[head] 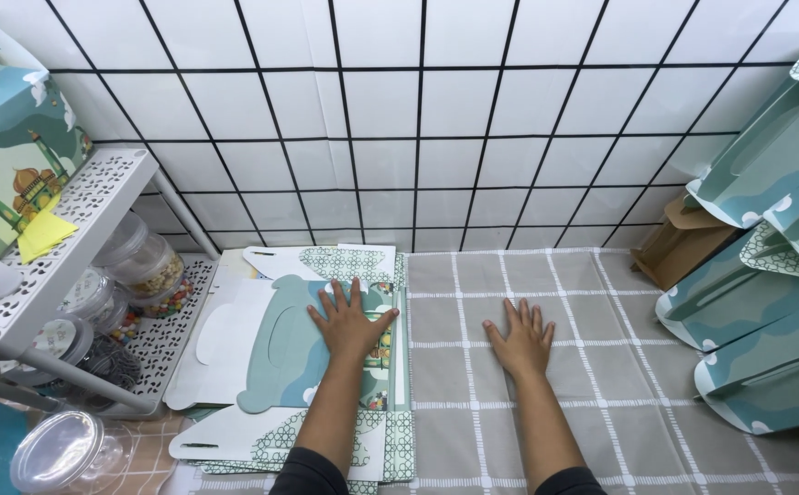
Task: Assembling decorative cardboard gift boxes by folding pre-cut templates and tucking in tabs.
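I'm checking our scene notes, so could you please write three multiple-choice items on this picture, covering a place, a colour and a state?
1. Where does the left hand rest?
A. on the stack of flat box blanks
B. on the white shelf rack
C. on a jar

2. What colour is the checked tablecloth?
A. red
B. grey
C. yellow

3. How is the right hand?
A. clenched on a jar
B. holding a box
C. open, flat on the cloth

Answers: 1 A, its palm lies on the teal blank; 2 B, grey with white lines; 3 C, fingers spread, nothing held.
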